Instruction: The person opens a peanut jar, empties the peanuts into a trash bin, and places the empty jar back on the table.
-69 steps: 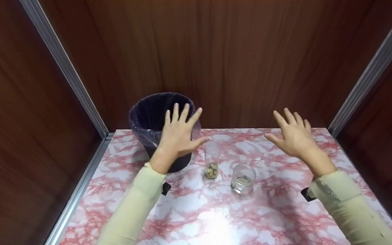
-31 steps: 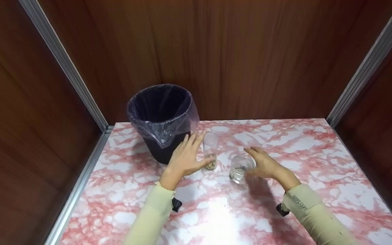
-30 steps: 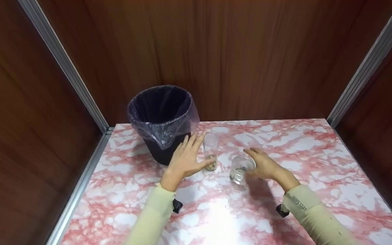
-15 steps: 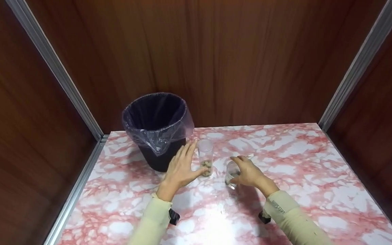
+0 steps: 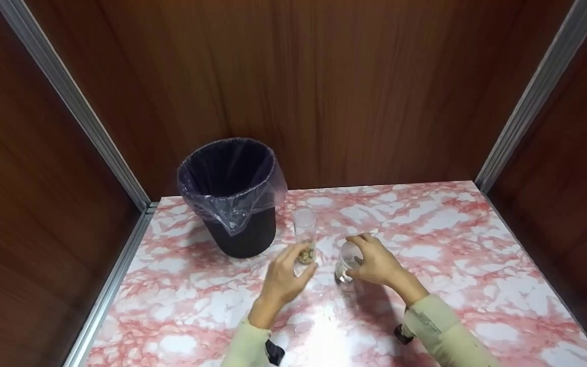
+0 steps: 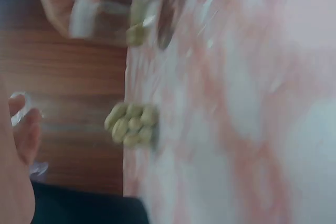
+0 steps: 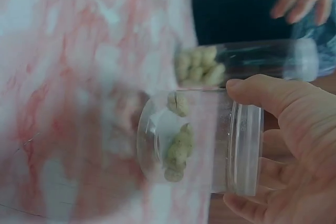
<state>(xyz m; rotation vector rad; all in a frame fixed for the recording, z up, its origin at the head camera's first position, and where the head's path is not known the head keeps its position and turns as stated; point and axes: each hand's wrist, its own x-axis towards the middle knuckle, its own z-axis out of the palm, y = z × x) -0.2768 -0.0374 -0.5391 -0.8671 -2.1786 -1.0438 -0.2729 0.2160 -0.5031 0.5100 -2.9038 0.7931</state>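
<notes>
In the head view, a clear round jar [image 5: 345,265] stands right of centre. My right hand [image 5: 377,262] grips it near the rim, with the thumb on one side and fingers on the other. Several pale nut-like pieces [image 7: 180,150] lie in the jar's bottom in the right wrist view. To its left stands a tall clear tube [image 5: 304,227], upright, with similar pieces at its base. My left hand [image 5: 284,275] is before the tube, fingers and thumb spread and slightly bent. Whether they touch the tube I cannot tell.
Behind and left of the tube stands a black bin [image 5: 245,237] with a purple-tinted liner folded over its rim. Dark wood panels [image 5: 375,102] with metal corner posts enclose the red-and-white marbled table [image 5: 181,306] at the back and sides.
Both hands have come down from a raised, spread pose. The right hand moved left to the jar and took hold of it. The left hand shifted from beside the bin to before the tube.
</notes>
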